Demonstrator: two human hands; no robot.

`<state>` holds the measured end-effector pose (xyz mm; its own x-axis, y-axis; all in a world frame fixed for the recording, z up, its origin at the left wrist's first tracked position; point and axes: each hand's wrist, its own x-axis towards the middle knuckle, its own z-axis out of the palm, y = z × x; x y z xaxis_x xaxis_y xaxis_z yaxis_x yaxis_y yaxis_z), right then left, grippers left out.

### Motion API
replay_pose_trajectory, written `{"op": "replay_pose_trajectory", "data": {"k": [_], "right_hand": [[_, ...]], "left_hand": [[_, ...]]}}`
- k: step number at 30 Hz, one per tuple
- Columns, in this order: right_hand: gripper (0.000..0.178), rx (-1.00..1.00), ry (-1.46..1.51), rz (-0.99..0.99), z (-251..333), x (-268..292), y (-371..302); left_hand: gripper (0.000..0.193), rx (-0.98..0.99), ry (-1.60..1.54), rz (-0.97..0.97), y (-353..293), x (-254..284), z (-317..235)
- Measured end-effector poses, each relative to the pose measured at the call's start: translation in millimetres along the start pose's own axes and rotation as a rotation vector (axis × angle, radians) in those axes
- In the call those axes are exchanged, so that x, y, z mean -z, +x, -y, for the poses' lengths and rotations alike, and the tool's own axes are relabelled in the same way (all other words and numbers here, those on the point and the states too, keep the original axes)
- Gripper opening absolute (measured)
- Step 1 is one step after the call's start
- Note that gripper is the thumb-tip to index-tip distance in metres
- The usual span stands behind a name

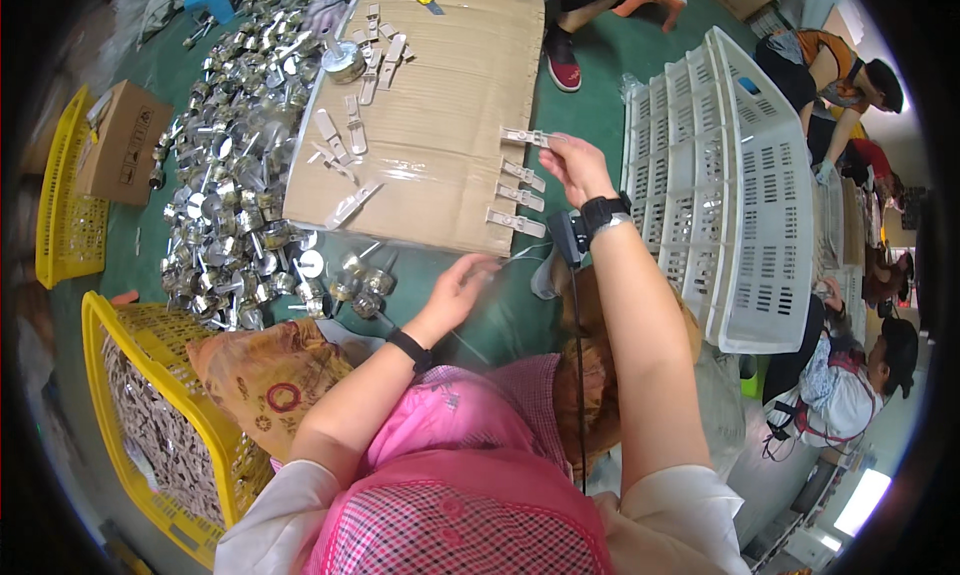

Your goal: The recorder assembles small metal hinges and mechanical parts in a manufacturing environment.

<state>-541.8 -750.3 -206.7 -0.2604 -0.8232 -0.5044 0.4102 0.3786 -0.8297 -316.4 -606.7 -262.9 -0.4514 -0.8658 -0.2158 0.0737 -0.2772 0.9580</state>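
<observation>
On my right, a beige plastic clip sits at the right edge of a cardboard sheet. The fingers of my right hand are closed on the clip's outer end. Just below it, several similar clips line the same edge, overhanging it. My left hand is just off the cardboard's near edge, its fingers pointing right and smeared by motion; whether they hold anything does not show. More loose clips lie scattered over the cardboard's left half, beside a round metal piece with a stem.
Left of the cardboard, round metal pieces are heaped on the green floor. A yellow basket full of small parts stands near left. White crates rise at right. A gloved hand reaches in from the far side; people work at right.
</observation>
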Motion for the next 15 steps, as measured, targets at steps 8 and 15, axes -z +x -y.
{"op": "replay_pose_trajectory", "data": {"k": [8,15], "right_hand": [[0.013,-0.043,-0.056,0.026,-15,7,8],[0.013,-0.061,-0.027,-0.002,-20,7,12]], "left_hand": [[0.024,-0.032,0.046,0.005,0,1,3],[0.024,-0.048,0.068,0.003,0,1,3]]}}
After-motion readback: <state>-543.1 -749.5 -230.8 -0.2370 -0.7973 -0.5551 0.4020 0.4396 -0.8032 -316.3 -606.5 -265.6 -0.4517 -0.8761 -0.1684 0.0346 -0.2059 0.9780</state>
